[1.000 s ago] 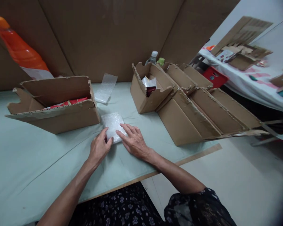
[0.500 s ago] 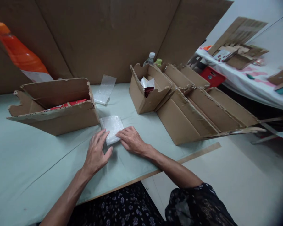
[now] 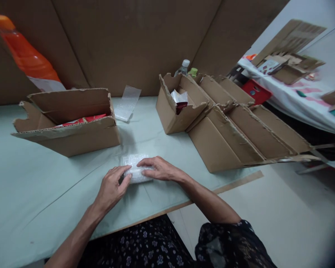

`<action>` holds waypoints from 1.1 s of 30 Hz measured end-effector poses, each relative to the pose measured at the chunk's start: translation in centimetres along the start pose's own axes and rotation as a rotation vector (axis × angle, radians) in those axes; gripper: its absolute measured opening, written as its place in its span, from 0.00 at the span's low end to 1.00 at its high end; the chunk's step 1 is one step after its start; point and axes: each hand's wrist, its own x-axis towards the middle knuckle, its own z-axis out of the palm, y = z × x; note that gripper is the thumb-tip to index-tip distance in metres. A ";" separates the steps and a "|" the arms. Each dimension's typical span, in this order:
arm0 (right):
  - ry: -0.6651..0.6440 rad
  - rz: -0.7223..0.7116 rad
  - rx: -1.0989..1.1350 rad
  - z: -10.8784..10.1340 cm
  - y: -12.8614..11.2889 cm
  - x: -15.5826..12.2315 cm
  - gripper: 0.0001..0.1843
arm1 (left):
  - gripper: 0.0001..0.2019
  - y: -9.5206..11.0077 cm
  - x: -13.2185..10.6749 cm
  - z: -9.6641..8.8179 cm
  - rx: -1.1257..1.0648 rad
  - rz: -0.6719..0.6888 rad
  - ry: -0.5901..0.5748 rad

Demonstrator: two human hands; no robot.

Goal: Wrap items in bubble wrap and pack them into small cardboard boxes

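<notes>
A small packet wrapped in white bubble wrap (image 3: 132,163) lies on the pale green table cover (image 3: 30,186), close to the front edge. My left hand (image 3: 111,188) grips its near left corner with curled fingers. My right hand (image 3: 159,169) lies across its right side, fingers pressed down on the wrap. Both hands touch the packet.
An open cardboard box (image 3: 69,126) with red items stands at left. A loose bubble-wrap sheet (image 3: 127,104) lies behind. A row of joined cardboard boxes (image 3: 226,130) runs right; the nearest holds a wrapped item. Bottles (image 3: 184,67) stand at the cardboard back wall. Another cluttered table (image 3: 296,93) is at far right.
The wrapped packet has come nearer to the table's front edge and turned sideways. Both hands followed it, and the right hand now lies over its right side.
</notes>
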 end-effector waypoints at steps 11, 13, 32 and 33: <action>0.169 -0.044 -0.378 1.6 1.3 2.4 0.17 | 0.19 -1.8 2.8 1.2 0.150 -0.160 0.095; 0.185 -0.060 -0.318 2.2 1.4 1.8 0.15 | 0.20 -1.8 2.5 1.1 0.146 -0.155 0.093; 0.288 -0.038 0.444 4.0 0.2 0.7 0.29 | 0.42 0.9 -0.9 -1.6 -0.621 -0.454 -0.033; 0.283 0.000 0.510 3.9 0.6 0.7 0.33 | 0.40 0.8 -1.0 -1.6 -0.593 -0.444 -0.014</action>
